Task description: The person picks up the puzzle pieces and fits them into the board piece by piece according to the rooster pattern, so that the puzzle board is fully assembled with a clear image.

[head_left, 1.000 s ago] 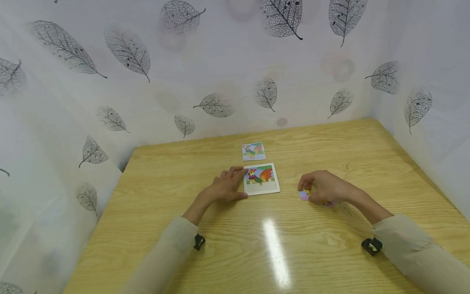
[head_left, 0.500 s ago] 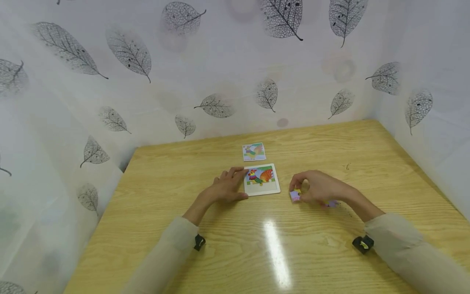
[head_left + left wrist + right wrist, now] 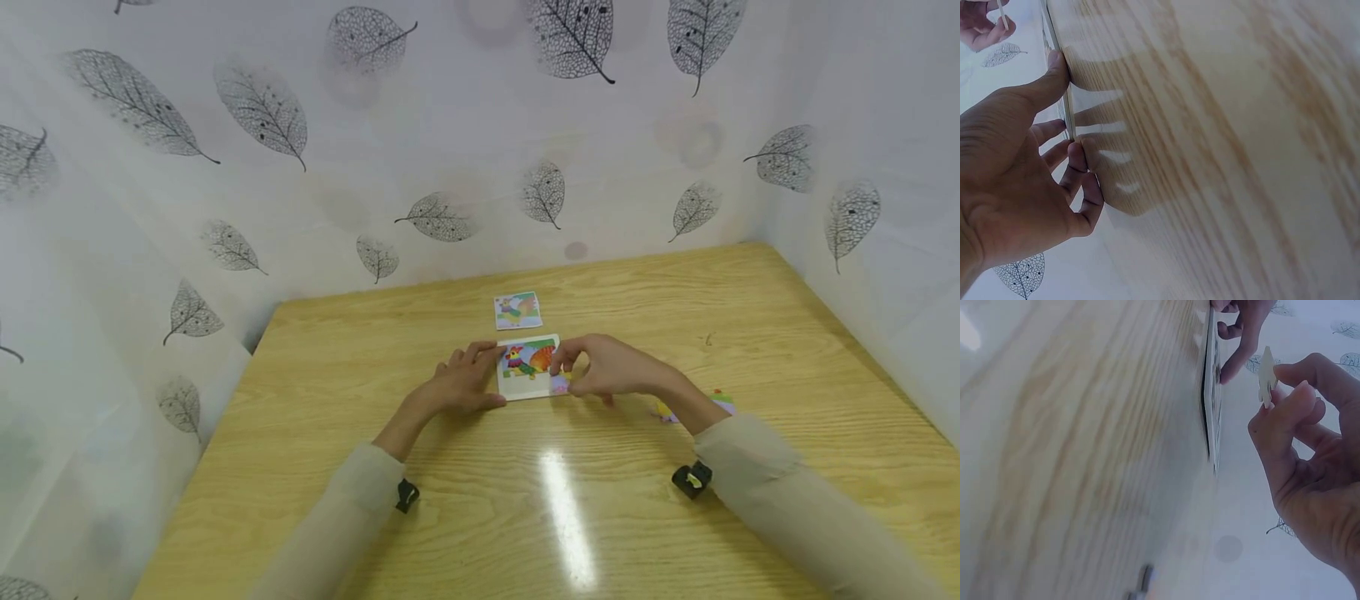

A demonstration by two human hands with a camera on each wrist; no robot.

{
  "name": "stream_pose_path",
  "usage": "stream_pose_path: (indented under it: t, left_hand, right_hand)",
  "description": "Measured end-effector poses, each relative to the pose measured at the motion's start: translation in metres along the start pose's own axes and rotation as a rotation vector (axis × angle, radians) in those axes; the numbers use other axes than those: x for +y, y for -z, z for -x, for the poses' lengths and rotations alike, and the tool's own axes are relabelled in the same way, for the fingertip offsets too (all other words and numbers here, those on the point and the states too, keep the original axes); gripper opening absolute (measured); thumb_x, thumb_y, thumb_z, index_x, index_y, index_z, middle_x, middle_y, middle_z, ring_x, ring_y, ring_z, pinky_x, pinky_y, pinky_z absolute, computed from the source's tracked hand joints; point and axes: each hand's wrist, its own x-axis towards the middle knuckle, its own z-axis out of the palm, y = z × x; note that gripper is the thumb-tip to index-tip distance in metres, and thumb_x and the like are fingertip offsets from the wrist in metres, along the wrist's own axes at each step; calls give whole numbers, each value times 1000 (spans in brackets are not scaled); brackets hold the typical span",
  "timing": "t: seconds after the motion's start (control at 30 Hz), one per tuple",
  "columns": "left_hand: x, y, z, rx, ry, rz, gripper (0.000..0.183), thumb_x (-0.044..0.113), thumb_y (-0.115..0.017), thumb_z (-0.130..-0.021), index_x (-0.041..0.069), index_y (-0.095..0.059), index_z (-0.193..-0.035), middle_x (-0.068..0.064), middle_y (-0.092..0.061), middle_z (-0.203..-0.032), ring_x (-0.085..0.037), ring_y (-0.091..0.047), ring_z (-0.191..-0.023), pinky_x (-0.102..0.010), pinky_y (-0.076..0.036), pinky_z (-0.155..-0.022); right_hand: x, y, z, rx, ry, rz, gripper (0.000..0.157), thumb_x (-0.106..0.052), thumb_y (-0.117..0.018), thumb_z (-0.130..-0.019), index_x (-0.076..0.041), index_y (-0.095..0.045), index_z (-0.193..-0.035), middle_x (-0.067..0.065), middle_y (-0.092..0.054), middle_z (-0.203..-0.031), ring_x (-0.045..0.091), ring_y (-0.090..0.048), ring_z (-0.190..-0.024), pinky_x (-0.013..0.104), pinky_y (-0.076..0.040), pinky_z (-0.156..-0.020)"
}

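- As a person's left hand (image 3: 461, 385) steadies a puzzle tray (image 3: 522, 389) at the centre of the frame, the right hand (image 3: 618, 367) holds a puzzle piece (image 3: 559, 384) over the tray's lower right corner.
- The left grip spans the tray's left edge, thumb at the lower corner and index finger curled at the upper one, apparently to stop it sliding on the smooth table (image 3: 337, 517).
- The right grip pinches the piece between thumb and fingertips at its rim, a hold that seems to leave the underside free; the right wrist view shows the piece nearly edge-on and apart from the tray.
- A bright rooster covers the tray's upper part, with a cream strip bare below; the piece hangs above the strip's right end, lilac print facing up.
- Just above the tray in the frame lies a picture card (image 3: 517, 310) bearing a paler rooster, most likely set there for easy comparison.
- Loose pieces (image 3: 722, 403) sit at centre right, partly hidden by the right forearm, presumably placed for that hand's reach; their number cannot be told.
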Motion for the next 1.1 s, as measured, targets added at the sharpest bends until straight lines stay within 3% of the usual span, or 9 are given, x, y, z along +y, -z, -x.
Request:
stream_pose_path:
  t: [0.23, 0.5, 0.8, 1.1]
  left_hand:
    - [-1, 1, 0, 3, 6, 10, 86, 43, -68, -100, 17, -20, -167, -8, -16, -171, -39, -34, -141, -63, -34, -110]
    - [-1, 2, 1, 6, -5, -1, 85, 45, -68, -100, 19, -21, -167, -6, -17, -171, -39, -35, -141, -64, -36, -108]
    - [-2, 0, 0, 8, -9, -15, 85, 45, -68, -100, 19, -21, -167, -7, -17, -171, -40, -36, -140, -63, -37, -107]
    - [-1, 0, 2, 10, -22, -15, 84, 45, -66, -101, 18, -20, -167, -7, -16, -171, -40, -36, -139, -62, -37, -106]
  right_hand:
    - [-8, -7, -22, -2, -1, -20, 29, -4, -68, -90, -6, -70, -119, 15, -61, -125, 15, -49, -42, 42, -54, -46]
    - [-11, -17, -43, 5, -6, -15, 29, 1, -68, -88, -2, -69, -117, 14, -67, -104, 12, -50, -44, 34, -51, -45]
    - [-13, -30, -56, 4, -35, -48, 26, -1, -73, -92, 1, -70, -118, 17, -71, -121, 10, -48, -42, 31, -52, -44]
    - [-15, -38, -65, 24, -18, 38, 22, -4, -76, -92, 0, -73, -113, 14, -73, -110, 12, -54, -40, 28, -50, -43]
